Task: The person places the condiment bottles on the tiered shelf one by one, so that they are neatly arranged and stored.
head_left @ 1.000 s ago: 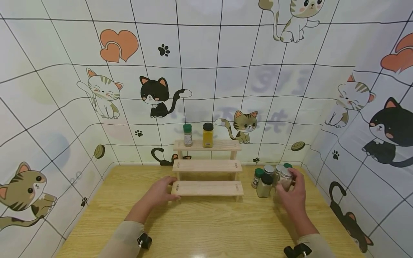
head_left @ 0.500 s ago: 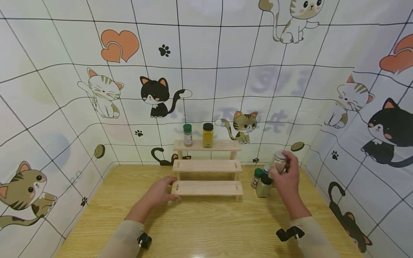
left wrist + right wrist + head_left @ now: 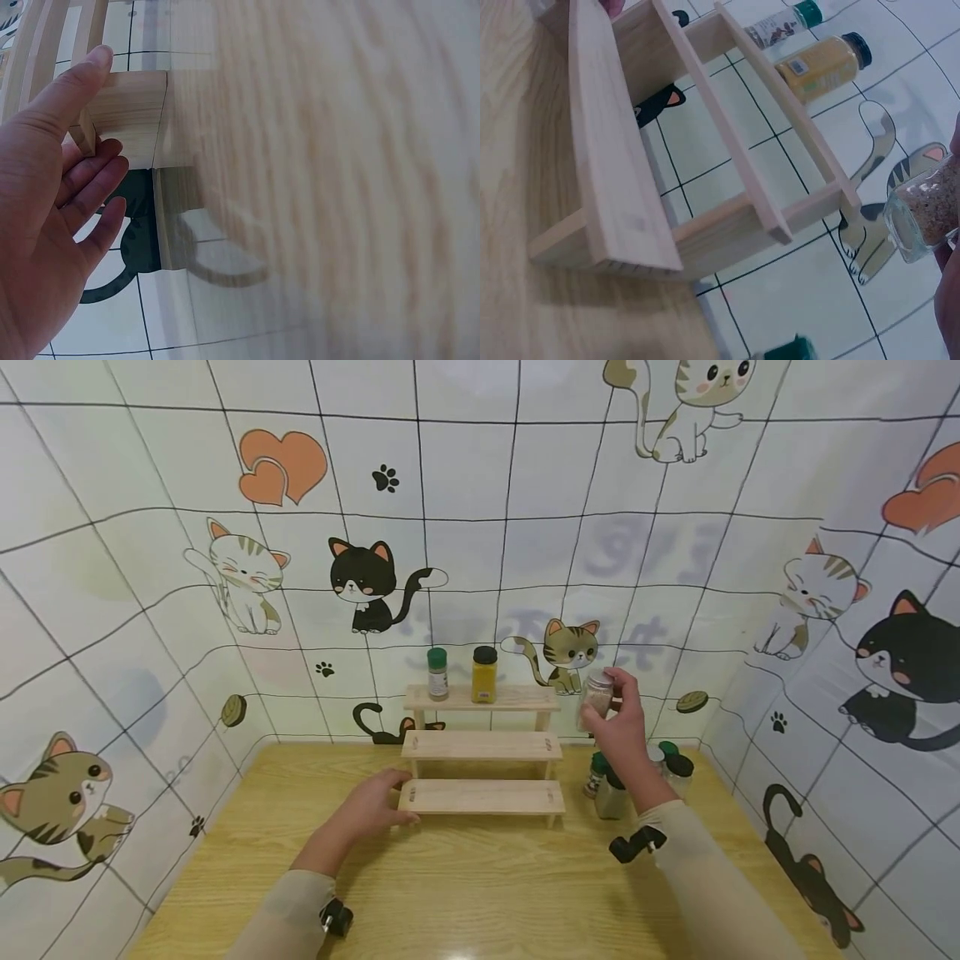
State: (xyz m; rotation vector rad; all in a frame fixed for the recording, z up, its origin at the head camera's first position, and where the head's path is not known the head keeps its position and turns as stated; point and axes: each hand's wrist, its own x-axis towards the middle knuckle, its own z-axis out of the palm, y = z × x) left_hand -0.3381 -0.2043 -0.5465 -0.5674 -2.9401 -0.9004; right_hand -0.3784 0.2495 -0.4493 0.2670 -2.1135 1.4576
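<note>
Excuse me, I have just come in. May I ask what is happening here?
A person holds a silver-lidded jar in the right hand, in the air near the right end of the top shelf. The left hand grips the wooden rack low at its left end. A green-capped bottle and a yellow jar stand on the top shelf. More jars stand on the table, right of the rack.

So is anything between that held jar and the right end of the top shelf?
Nothing visible stands between them: the right hand holds the jar up to the right of the top shelf, and the yellow bottle stands left of that bare end.
</note>
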